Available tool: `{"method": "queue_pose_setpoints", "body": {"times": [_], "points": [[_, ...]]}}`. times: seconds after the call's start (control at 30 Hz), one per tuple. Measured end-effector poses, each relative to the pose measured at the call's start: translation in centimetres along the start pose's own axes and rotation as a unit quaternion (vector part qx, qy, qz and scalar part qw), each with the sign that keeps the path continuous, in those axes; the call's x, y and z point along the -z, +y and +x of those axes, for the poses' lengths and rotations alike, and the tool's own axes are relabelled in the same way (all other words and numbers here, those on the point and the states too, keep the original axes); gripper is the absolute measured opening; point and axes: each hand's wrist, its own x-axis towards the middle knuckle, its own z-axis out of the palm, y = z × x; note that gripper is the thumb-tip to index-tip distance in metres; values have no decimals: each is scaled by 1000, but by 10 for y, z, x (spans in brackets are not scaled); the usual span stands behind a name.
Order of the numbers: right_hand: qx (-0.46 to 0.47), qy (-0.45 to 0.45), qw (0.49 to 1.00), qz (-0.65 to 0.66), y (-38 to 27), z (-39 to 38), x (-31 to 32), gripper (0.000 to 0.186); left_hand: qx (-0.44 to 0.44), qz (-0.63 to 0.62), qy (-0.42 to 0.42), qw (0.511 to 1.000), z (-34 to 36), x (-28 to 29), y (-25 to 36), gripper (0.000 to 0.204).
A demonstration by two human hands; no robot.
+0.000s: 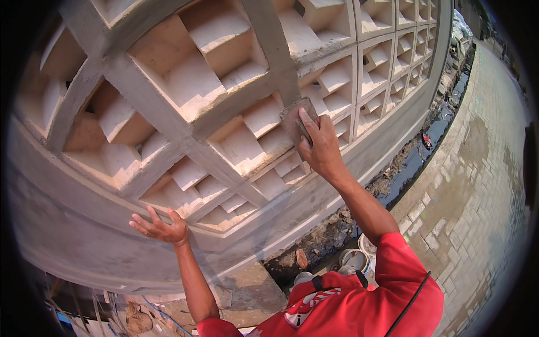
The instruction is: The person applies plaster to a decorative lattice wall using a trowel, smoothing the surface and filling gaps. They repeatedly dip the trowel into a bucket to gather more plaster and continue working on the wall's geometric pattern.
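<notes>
My right hand (327, 149) is raised and closed round a small, flat, rectangular grey-brown plastering float (292, 119). The float's face lies against a grey plastered rib of the lattice wall (149, 92), beside one of the recessed cream blocks (227, 143). Whatever grip the float has underneath is hidden by the hand. Lower and to the left, my left hand (163, 226) is open with its fingers spread, holding nothing. It is by the plain grey band below the lattice; whether it touches the wall I cannot tell.
A drainage ditch with dark water (401, 178) and rubble runs along the wall's foot. Right of it lies a paved road (449, 224). White buckets (355, 258) stand near my feet. A concrete slab (252, 295) and scattered debris (137, 319) are at the lower left.
</notes>
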Motion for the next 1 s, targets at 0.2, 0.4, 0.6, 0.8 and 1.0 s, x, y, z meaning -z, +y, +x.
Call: {"method": "queue_pose_setpoints", "body": {"times": [0.2, 0.4, 0.6, 0.8, 1.0], "points": [[-26, -54, 998, -23, 38, -71, -31, 71, 11, 2, -2, 1000, -2, -1, 5, 52], [22, 12, 1000, -9, -5, -17, 9, 72, 14, -3, 2, 1000, -2, 2, 0, 53], [34, -13, 995, -91, -7, 13, 0, 72, 21, -13, -4, 1000, -1, -3, 2, 53], [28, -76, 993, -80, 16, -40, 1, 68, 26, -16, 5, 1000, -3, -3, -1, 52], [56, -16, 996, -67, -29, 43, 31, 70, 24, -21, 7, 999, -1, 0, 1, 48]]}}
